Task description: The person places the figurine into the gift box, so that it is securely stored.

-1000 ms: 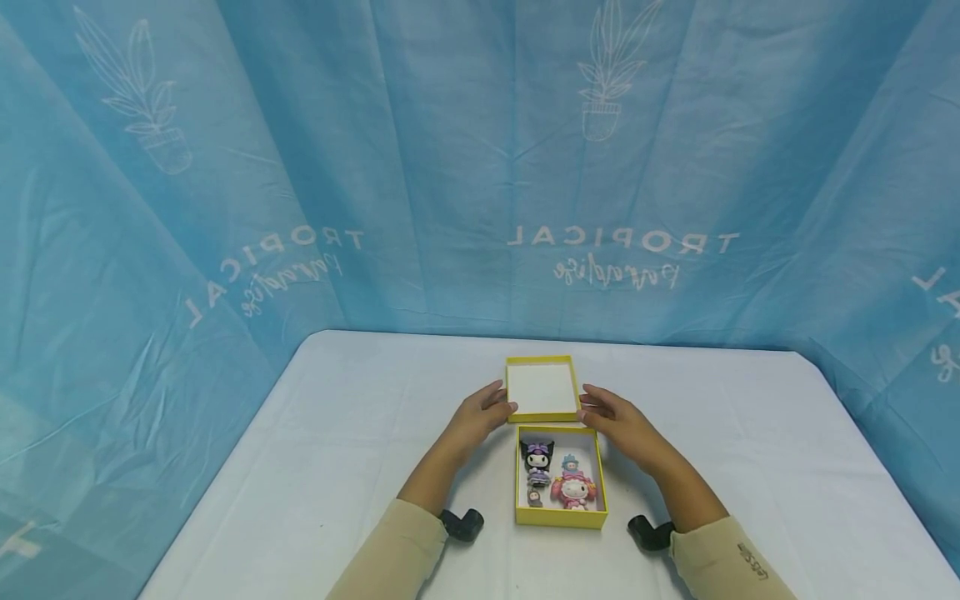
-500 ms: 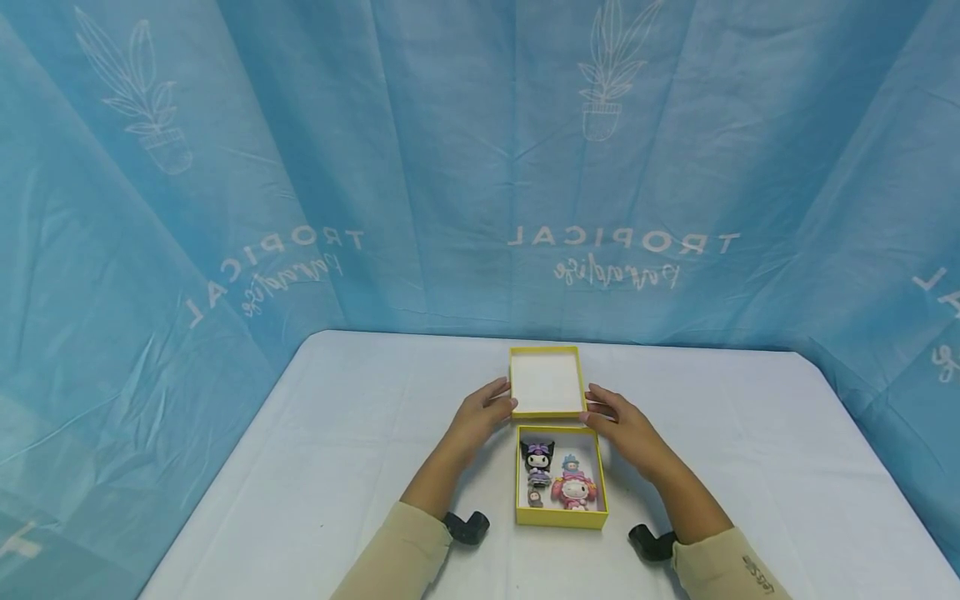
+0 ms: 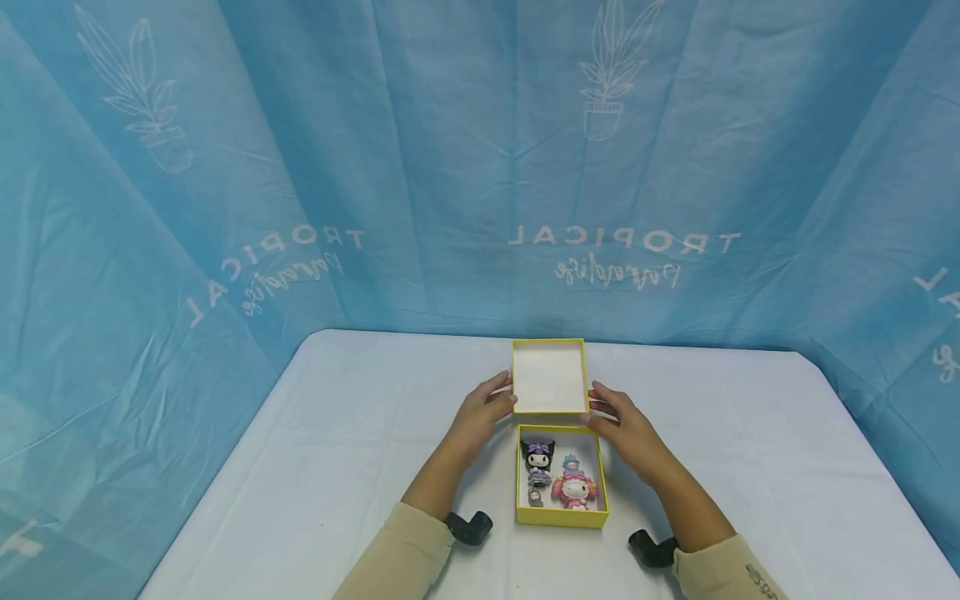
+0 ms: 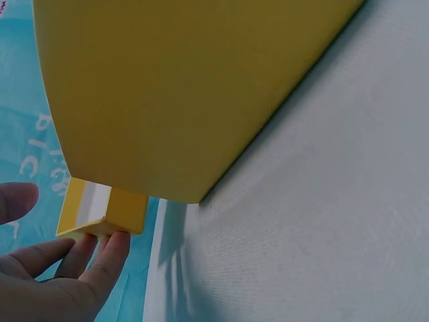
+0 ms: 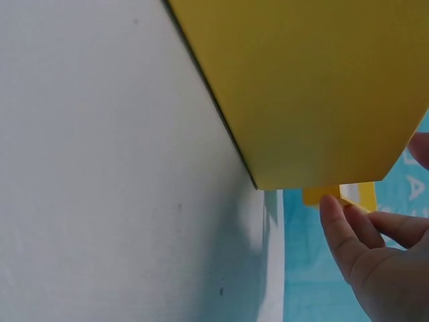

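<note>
A yellow box lid, its white inside facing me, is held up between both hands just beyond the box. My left hand grips its left side, with the thumb near the front corner. On the opposite side my right hand grips it likewise. In the left wrist view, fingertips touch the lid's yellow outer wall. Nearer to me stands the open yellow box. Inside lie a black-and-purple figurine, a pink figurine, a small blue-hatted figurine and a tiny greyish figurine.
A white cloth covers the table. Blue printed curtains hang behind it and at both sides. A black wrist mount juts from the left sleeve, and another black mount from the right.
Both hands have shifted the lid away from me and slightly right, widening the space between it and the box. The box and figurines stay in place.
</note>
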A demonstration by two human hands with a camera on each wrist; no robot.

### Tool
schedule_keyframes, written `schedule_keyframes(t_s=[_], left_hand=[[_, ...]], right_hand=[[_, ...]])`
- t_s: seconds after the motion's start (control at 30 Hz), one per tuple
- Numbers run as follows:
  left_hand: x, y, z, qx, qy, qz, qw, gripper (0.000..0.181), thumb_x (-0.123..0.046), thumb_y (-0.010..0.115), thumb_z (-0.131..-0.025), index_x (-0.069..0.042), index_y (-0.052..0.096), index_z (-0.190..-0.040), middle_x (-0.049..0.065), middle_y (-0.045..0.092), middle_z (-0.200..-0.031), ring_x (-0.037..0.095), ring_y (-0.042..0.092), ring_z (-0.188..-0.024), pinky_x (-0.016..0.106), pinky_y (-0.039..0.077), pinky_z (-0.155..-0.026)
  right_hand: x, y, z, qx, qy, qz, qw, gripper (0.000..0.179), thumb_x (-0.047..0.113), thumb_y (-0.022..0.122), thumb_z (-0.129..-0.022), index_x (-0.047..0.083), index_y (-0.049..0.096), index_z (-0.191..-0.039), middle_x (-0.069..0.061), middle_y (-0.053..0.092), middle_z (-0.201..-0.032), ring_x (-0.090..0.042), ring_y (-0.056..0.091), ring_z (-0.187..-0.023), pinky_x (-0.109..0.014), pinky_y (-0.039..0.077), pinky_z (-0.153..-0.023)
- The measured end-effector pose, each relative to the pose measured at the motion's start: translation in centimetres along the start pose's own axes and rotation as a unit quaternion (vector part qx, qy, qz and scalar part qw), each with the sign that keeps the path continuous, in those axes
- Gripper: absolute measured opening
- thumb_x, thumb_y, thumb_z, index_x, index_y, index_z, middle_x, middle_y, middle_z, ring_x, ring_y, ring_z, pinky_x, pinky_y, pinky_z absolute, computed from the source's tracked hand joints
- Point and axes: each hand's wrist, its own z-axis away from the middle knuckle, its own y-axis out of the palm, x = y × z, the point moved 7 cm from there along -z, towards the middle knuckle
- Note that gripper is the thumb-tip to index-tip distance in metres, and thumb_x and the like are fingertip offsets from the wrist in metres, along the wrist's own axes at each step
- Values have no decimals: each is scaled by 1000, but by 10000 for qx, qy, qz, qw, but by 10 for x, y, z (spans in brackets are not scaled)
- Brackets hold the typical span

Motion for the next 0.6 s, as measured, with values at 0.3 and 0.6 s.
schedule_keyframes(t_s=[0.3, 0.6], left_hand=[[-2, 2, -2, -37, 134, -19, 9999, 61, -16, 58, -98, -10, 40, -156, 10, 46, -155, 31, 48, -143, 45, 44, -116], [-5, 3, 1, -145, 130, -338, 9992, 62, -22, 60, -96, -14, 42, -155, 4, 44, -153, 29, 45, -143, 52, 37, -120]], right_hand=[[3, -1, 4, -133, -177, 164, 9996, 73, 29, 64, -100, 11, 27, -161, -13, 36, -156, -36, 37, -149, -51, 34, -122], [4, 6, 7, -73, -275, 129, 9995, 68, 22, 63, -101, 14, 30, -160, -14, 26, -160, -40, 39, -147, -47, 38, -119]])
